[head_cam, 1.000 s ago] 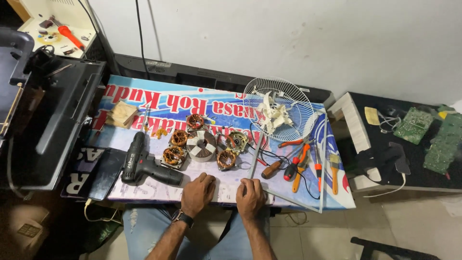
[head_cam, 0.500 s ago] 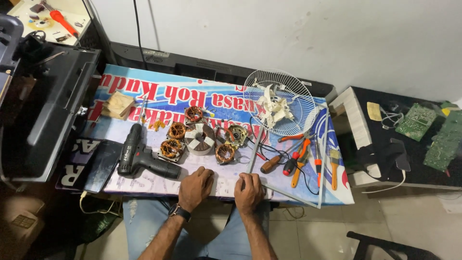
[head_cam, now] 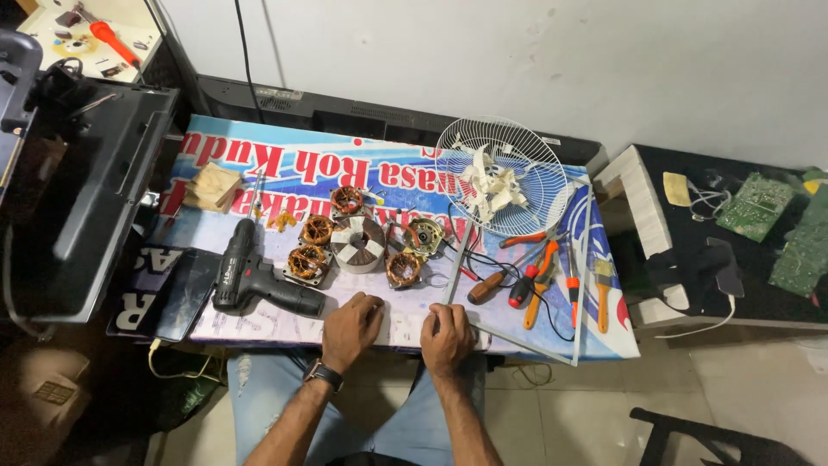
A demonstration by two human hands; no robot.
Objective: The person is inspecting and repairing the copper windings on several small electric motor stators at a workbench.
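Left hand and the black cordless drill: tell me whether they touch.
Apart. The head view shows the left hand flat on the table's printed cover, with a strip of cover visible between its knuckles and the black cordless drill handle's end.

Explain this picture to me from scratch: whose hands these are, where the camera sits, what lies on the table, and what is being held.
The camera is worn on a person's head and looks down, so the two bare hands belong to that person. The left hand, with a wristwatch, and the right hand both rest on the near edge of the table, which is covered by a printed banner. Neither holds anything. Near the left hand lies a black cordless drill. Behind the hands sit copper-wound motor coils. Farther right are a white wire fan guard and screwdrivers and pliers.
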